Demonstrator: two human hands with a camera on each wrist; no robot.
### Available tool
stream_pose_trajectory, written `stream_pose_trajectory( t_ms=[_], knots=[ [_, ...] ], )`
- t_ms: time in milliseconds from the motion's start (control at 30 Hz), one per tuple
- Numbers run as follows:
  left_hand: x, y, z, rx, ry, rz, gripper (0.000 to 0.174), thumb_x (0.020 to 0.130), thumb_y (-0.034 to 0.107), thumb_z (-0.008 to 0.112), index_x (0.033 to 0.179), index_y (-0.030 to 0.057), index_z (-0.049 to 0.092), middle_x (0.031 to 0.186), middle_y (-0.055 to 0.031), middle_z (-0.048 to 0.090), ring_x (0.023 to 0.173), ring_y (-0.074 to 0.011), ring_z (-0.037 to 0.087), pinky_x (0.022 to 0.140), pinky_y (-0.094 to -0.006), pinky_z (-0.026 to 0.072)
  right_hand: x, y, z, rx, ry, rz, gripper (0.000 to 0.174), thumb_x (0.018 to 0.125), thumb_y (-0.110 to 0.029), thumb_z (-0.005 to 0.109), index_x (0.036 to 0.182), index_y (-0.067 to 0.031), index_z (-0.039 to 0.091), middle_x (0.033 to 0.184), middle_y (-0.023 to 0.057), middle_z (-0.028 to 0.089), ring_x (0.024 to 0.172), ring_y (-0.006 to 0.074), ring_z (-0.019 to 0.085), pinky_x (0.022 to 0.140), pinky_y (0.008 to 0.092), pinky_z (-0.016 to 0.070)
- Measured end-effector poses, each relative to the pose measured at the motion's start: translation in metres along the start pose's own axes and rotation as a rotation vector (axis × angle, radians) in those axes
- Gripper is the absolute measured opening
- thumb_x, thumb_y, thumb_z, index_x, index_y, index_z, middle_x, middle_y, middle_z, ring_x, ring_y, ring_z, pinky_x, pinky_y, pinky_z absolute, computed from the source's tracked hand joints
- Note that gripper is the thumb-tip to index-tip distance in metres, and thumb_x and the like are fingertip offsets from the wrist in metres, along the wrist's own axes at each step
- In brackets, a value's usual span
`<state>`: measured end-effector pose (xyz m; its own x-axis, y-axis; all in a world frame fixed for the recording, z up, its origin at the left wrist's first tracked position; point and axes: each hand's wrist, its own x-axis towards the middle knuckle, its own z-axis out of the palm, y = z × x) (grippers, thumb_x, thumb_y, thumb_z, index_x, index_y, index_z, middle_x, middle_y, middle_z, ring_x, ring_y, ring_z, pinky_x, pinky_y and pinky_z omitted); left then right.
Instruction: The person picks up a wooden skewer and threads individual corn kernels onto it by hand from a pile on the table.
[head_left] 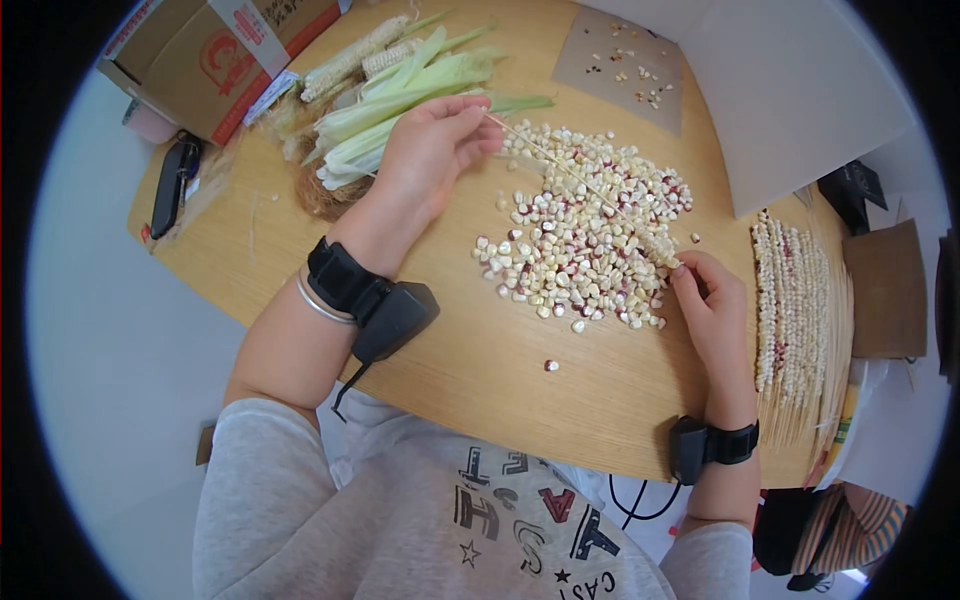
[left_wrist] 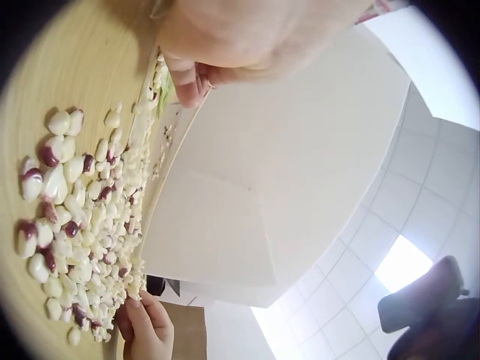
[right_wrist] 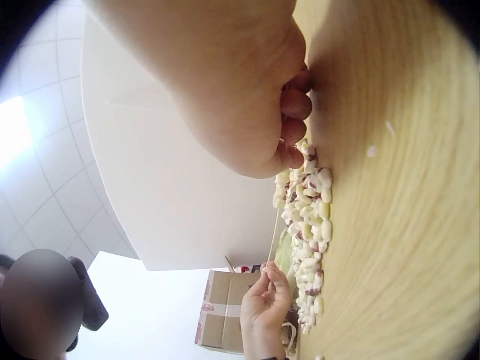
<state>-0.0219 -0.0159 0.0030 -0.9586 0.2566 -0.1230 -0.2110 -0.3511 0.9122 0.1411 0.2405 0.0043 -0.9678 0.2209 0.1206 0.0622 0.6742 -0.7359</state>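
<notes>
A thin pale stick runs slantwise over a pile of white and dark-red corn kernels. My left hand pinches its bare far end, beside the corn husks. Several kernels are threaded in a row near the stick's other end. There my right hand pinches the end of the row between thumb and forefinger, at the pile's right edge. The left wrist view shows the stick stretching between both hands. In the right wrist view, the right hand hides its own fingertips' work.
Green corn husks with cobs lie at the back left, before a cardboard box. A grey sheet bears scattered kernels. At right, finished-looking kernel-covered sticks lie side by side near a white panel. A phone lies far left.
</notes>
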Motion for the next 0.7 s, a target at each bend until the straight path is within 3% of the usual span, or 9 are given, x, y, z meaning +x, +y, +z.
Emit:
stream_pose_trajectory(
  t_ms=[333, 433, 500, 700],
  knots=[
    [-0.002, -0.001, 0.003, 0.017, -0.022, -0.012, 0.021, 0.087, 0.006, 0.048, 0.104, -0.0061, 0.049, 0.089, -0.0121, 0.058, 0.080, -0.0164, 0.058, 0.072, -0.0241, 0.0500, 0.001, 0.003, 0.000, 0.015, 0.005, 0.003, 0.014, 0.081, -0.009, 0.055, 0.087, 0.0029, 0.058, 0.060, 0.0027, 0.051, 0.055, 0.0072, 0.044, 0.051, 0.0217, 0.0365],
    [-0.002, 0.002, 0.002, -0.104, -0.060, -0.016, 0.020, 0.086, 0.006, 0.049, 0.102, -0.0064, 0.050, 0.089, -0.0134, 0.058, 0.080, -0.0175, 0.058, 0.072, -0.0248, 0.0507, 0.001, 0.003, 0.003, 0.035, 0.024, -0.014, 0.013, 0.081, -0.009, 0.054, 0.086, 0.0029, 0.058, 0.059, 0.0014, 0.050, 0.055, 0.0065, 0.043, 0.050, 0.0213, 0.0358],
    [-0.005, 0.009, 0.006, -0.307, -0.023, -0.180, 0.019, 0.085, 0.006, 0.050, 0.099, -0.0068, 0.051, 0.089, -0.0148, 0.057, 0.080, -0.0190, 0.058, 0.072, -0.0257, 0.0513, 0.001, 0.002, 0.003, 0.048, 0.021, -0.009, 0.013, 0.081, -0.009, 0.054, 0.086, 0.0029, 0.058, 0.060, 0.0009, 0.050, 0.055, 0.0062, 0.043, 0.050, 0.0212, 0.0355],
    [-0.003, 0.002, 0.004, -0.379, -0.045, -0.172, 0.018, 0.082, 0.006, 0.053, 0.095, -0.0064, 0.052, 0.084, -0.0137, 0.057, 0.077, -0.0195, 0.058, 0.071, -0.0263, 0.0514, 0.001, 0.002, 0.003, 0.067, 0.014, -0.011, 0.013, 0.082, -0.008, 0.054, 0.086, 0.0030, 0.057, 0.061, 0.0005, 0.051, 0.056, 0.0055, 0.042, 0.050, 0.0205, 0.0351]
  ],
)
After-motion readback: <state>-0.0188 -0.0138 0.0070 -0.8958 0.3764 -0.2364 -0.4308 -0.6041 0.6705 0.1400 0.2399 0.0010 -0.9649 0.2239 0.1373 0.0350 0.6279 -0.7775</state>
